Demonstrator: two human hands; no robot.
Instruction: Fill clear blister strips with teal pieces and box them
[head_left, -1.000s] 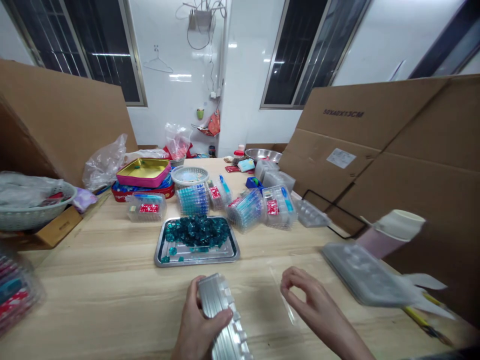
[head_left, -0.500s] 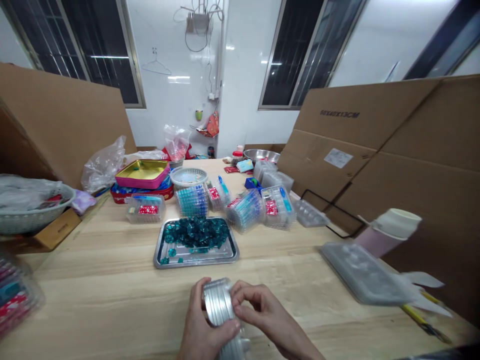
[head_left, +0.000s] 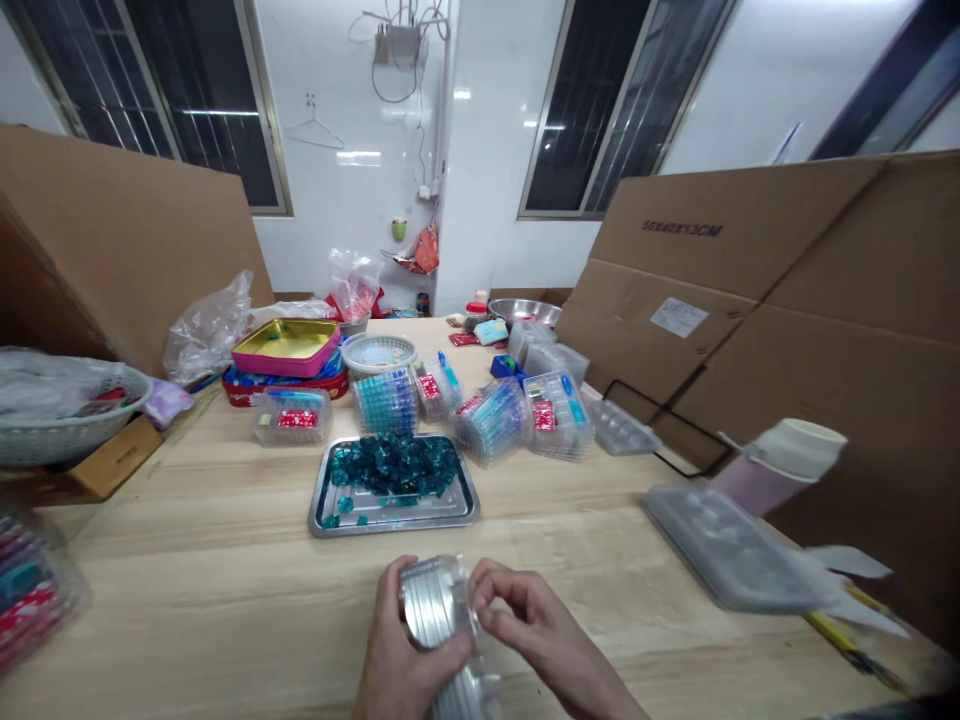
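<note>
Clear ribbed plastic tray [head_left: 436, 605] sits held between both hands: left hand [head_left: 409, 640] wraps closed around its near side, right hand [head_left: 532, 625] pinches its edge with curled fingers. Ahead of them, rectangular steel tray [head_left: 394, 518] holds teal chunks [head_left: 394, 465].

Bare wood of the surface [head_left: 195, 590] runs along the near edge left of the left hand [head_left: 405, 630], and a strip lies between the right hand [head_left: 547, 630] and the steel tray [head_left: 394, 510] ahead. Rightward, a blurred plastic tray [head_left: 727, 550] seems to block the way, with a pink bottle [head_left: 780, 465] behind it.
</note>
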